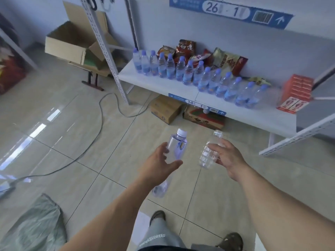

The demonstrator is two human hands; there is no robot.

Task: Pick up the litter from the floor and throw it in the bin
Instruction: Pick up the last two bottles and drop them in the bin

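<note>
My left hand (pixel 159 163) grips an empty clear bottle with a white cap and bluish label (pixel 176 144), held upright above the tiled floor. My right hand (pixel 229 159) holds a second empty clear bottle, ribbed and without a label (pixel 208 154), tilted slightly. A third crumpled clear bottle (pixel 160 189) lies on the floor just below my left wrist, partly hidden by my forearm. At the lower left edge sits a grey-green plastic bag (pixel 34 227), which may line a bin; no bin body shows.
A white metal shelf (pixel 163 84) ahead carries a row of full water bottles (pixel 199 77), snack packs and red cartons (pixel 297 93). Cardboard boxes (pixel 166 109) sit under it, an open box (pixel 72 44) at back left. A grey cable (pixel 97 134) snakes across the floor. My shoes (pixel 157 216) are below.
</note>
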